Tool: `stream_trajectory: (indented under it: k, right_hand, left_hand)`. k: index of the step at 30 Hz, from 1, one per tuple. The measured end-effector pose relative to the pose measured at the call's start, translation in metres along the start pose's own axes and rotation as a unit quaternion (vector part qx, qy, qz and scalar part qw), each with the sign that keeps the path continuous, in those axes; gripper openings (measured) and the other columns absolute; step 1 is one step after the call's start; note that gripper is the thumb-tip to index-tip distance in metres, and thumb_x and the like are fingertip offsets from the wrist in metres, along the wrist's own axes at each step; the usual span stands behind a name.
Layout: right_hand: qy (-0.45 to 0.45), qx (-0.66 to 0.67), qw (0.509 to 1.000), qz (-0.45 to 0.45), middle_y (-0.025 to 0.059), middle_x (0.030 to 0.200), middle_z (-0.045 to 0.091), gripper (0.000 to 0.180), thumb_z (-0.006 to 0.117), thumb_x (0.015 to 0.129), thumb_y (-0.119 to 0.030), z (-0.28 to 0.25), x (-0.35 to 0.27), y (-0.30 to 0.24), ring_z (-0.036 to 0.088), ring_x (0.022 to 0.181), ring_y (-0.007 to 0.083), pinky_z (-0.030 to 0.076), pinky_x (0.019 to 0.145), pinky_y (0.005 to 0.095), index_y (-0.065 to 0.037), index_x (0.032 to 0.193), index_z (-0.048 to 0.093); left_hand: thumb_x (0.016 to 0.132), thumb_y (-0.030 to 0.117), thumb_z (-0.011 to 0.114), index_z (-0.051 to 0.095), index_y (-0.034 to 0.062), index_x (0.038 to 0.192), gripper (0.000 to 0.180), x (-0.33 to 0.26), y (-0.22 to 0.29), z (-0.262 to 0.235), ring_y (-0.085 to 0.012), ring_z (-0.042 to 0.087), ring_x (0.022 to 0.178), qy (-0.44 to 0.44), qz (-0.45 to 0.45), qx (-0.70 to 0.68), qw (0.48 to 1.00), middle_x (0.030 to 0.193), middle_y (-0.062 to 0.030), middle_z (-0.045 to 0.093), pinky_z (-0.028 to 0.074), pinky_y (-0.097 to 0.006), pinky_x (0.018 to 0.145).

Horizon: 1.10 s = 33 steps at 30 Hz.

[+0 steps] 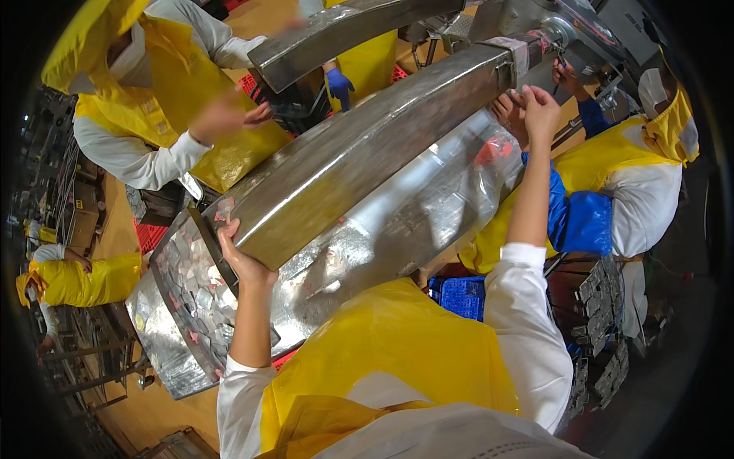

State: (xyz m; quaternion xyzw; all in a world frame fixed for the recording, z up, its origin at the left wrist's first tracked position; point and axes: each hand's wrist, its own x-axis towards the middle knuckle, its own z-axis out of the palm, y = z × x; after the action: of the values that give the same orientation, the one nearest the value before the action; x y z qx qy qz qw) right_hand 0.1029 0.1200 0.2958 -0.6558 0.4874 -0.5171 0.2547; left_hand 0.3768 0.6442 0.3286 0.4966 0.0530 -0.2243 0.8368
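Note:
My left hand (247, 262) is closed on the lower end of a long curved metal chute (375, 138), beside a flat dark bar (212, 243) fixed across that end. My right hand (540, 113) is raised at the chute's upper end, fingertips pinched together near a pale wrap (514, 55) around it. Whether anything small is between those fingers is hidden. Under the chute lies a shiny metal table (336, 268), with many pale, greyish and pink pieces (202, 287) at its left end. Clear plastic sheeting (474, 183) hangs beneath the chute's upper part.
Across the chute stands a person in a yellow apron (176, 84), one hand blurred. At right, another person with blue sleeves (562, 214) reaches to the chute's upper end. A second metal chute (352, 34) runs behind. A blue crate (462, 297) and stacked metal trays (596, 306) stand at right.

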Motion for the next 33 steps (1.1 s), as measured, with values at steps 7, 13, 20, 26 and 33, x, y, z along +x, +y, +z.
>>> stream_trajectory:
  k: [7,13,20,26,33]
  right_hand:
    - [0.070,-0.225,0.972,-0.019,0.0134,0.101,0.073,0.045,0.074,0.079,-0.042,0.017,0.095,0.014,0.068,0.097,0.0302,0.051,0.087,0.0393,-0.006,0.105,0.073]
    - [0.069,-0.207,0.976,0.018,0.0167,0.101,0.071,0.034,0.069,0.083,-0.038,0.031,0.126,0.039,0.066,0.101,0.0337,0.049,0.091,0.0428,-0.012,0.104,0.074]
    - [0.064,-0.393,0.896,-0.196,0.0193,0.093,0.069,0.022,0.064,0.084,-0.026,0.025,0.151,0.047,0.064,0.097,0.0398,0.048,0.086,0.0517,-0.008,0.093,0.073]
    - [0.069,-0.386,0.904,-0.168,0.0206,0.095,0.069,0.022,0.065,0.082,-0.023,0.020,0.150,0.033,0.065,0.094,0.0402,0.051,0.080,0.0509,-0.007,0.094,0.072]
    - [0.067,-0.358,0.924,-0.115,0.0175,0.099,0.069,0.028,0.067,0.080,-0.024,0.021,0.161,0.031,0.065,0.098,0.0395,0.051,0.086,0.0491,-0.009,0.103,0.072]
  left_hand:
    - [0.080,0.041,0.057,0.051,0.0132,0.103,0.037,-0.008,-0.015,0.047,-0.0249,0.053,0.100,-0.031,0.039,0.022,0.999,0.101,-0.0052,0.051,0.044,-0.040,0.090]
    - [0.081,0.039,0.055,0.050,0.0161,0.101,0.031,0.000,-0.016,0.042,-0.0243,0.051,0.104,-0.068,-0.004,-0.001,0.998,0.109,-0.0053,0.050,0.043,-0.041,0.092]
    - [0.080,0.039,0.055,0.048,0.0160,0.110,0.038,-0.009,-0.020,0.059,-0.0262,0.051,0.107,-0.020,-0.008,-0.012,1.000,0.110,-0.0058,0.049,0.043,-0.042,0.094]
    - [0.079,0.039,0.056,0.048,0.0151,0.117,0.046,-0.009,-0.024,0.069,-0.0264,0.052,0.107,-0.013,-0.028,-0.026,0.999,0.112,-0.0070,0.050,0.043,-0.043,0.095]
    - [0.081,0.044,0.054,0.048,0.0118,0.119,0.051,-0.008,-0.029,0.067,-0.0282,0.053,0.107,-0.057,-0.044,-0.014,0.997,0.113,-0.0096,0.050,0.043,-0.042,0.096]
